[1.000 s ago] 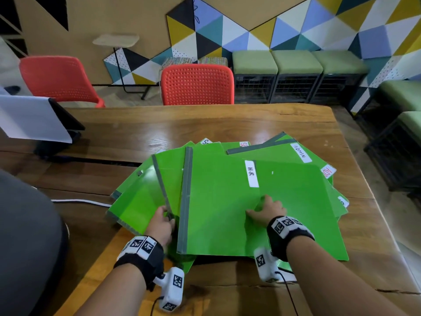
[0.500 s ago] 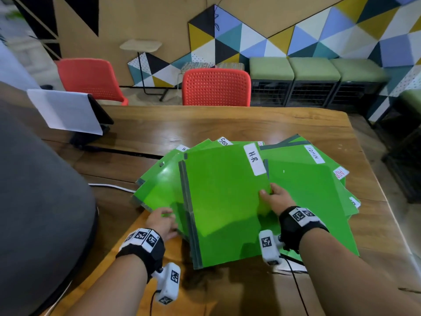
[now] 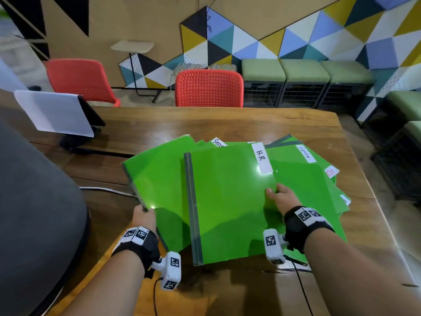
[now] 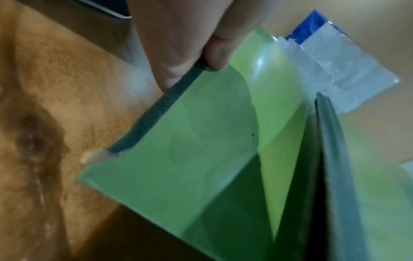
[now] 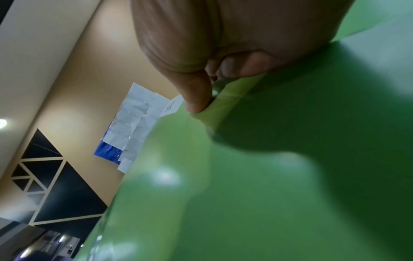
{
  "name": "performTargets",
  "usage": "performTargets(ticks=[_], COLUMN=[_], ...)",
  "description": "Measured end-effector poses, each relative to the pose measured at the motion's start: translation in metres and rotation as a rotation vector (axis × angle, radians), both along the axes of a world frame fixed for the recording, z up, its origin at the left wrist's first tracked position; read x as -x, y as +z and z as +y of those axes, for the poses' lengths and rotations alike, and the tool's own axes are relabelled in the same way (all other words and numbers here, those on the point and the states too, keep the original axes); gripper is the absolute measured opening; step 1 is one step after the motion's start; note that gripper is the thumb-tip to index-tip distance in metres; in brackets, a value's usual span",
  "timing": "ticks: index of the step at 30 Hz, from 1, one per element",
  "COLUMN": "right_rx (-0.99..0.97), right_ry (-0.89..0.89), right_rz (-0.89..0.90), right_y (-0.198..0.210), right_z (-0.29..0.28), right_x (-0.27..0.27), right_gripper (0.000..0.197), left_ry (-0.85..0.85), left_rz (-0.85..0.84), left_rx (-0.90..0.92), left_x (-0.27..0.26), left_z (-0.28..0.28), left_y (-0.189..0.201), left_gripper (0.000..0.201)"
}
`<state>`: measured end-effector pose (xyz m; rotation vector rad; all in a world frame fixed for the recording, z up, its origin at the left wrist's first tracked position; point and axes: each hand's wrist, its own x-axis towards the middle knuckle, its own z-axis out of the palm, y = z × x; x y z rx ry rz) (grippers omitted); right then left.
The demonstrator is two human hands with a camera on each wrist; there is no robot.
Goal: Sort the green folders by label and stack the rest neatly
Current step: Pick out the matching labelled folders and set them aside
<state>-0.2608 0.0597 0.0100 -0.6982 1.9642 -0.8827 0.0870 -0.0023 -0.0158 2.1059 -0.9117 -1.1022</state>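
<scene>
Right hand [image 3: 283, 199] fingers hidden — under H.R folder [image 3: 227, 201].

Folders [image 3: 227, 201] bright glossy green, spines dark grey-green. H.R label [image 3: 262, 158] white with black lettering, beyond the right hand [image 3: 282, 198]; ADMIN label [image 3: 305, 153] likewise, farther out to that hand's right; next label [image 3: 330, 172] white with red lettering. Tabletop [image 3: 227, 124] dark brown wood, lighter orange-brown near the left hand [image 3: 145, 216]. Wrist bands [image 3: 305, 221] black with black-and-white square markers. Chairs [image 3: 208, 88] red, perforated dot pattern. Wall panel [image 3: 227, 37] in yellow, blue, teal, black and white triangles. Stools [image 3: 262, 69] olive green.
</scene>
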Motion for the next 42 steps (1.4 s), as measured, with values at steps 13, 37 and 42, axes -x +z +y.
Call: performTargets(ticks=[13,37,42], right_rx=[-0.039,-0.023,0.131], right_ry=[-0.038,-0.272,-0.247], right_rz=[0.238,0.45,0.514], right_y=[-0.016,0.044,0.095], right_z=[0.013,0.029,0.019], right_x=[0.029,0.108,0.106], right_gripper=[0.036,0.043,0.046], left_ry=[-0.341,-0.19,-0.179], left_rz=[0.124,-0.172,-0.217], left_rx=[-0.104,0.064,0.054], left_x=[0.103,0.06,0.03], left_z=[-0.007,-0.02,-0.019], left_y=[0.003,-0.002,0.011], left_gripper=[0.066,0.031,0.035])
